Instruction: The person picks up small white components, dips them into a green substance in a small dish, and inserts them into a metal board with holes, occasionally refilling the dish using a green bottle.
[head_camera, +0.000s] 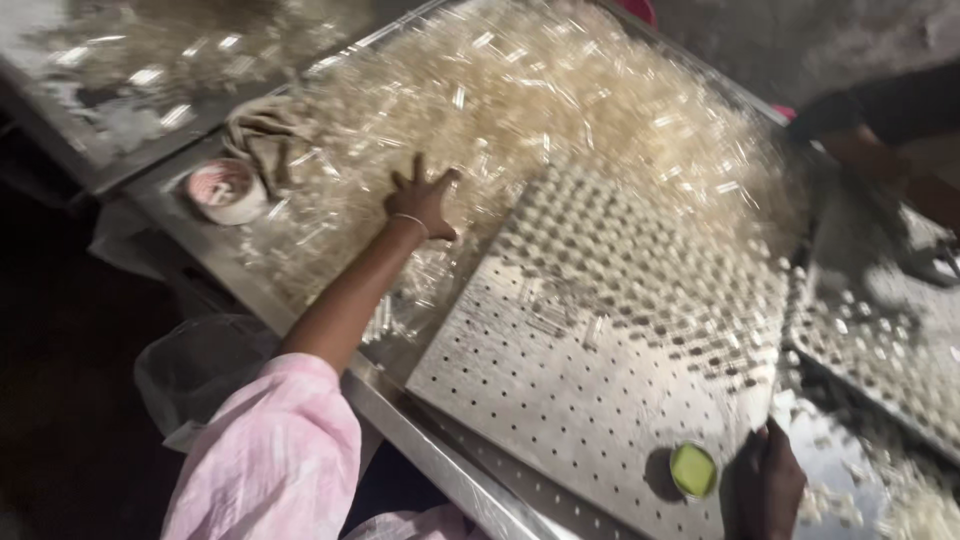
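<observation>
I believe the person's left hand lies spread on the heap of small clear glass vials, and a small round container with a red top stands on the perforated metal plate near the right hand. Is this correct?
Not quite: in the head view the small round container on the perforated metal plate has a green top, not red. The left hand does lie spread on the heap of small clear glass vials, near the right hand.

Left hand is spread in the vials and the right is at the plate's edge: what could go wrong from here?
1. The left hand presses flat into the heap of small clear glass vials; some might crack and cut it.
2. The tilted perforated metal plate, gripped at its corner by the right hand, could slip and shed vials.
3. The small green-topped round container on that slope may slide off.
</observation>
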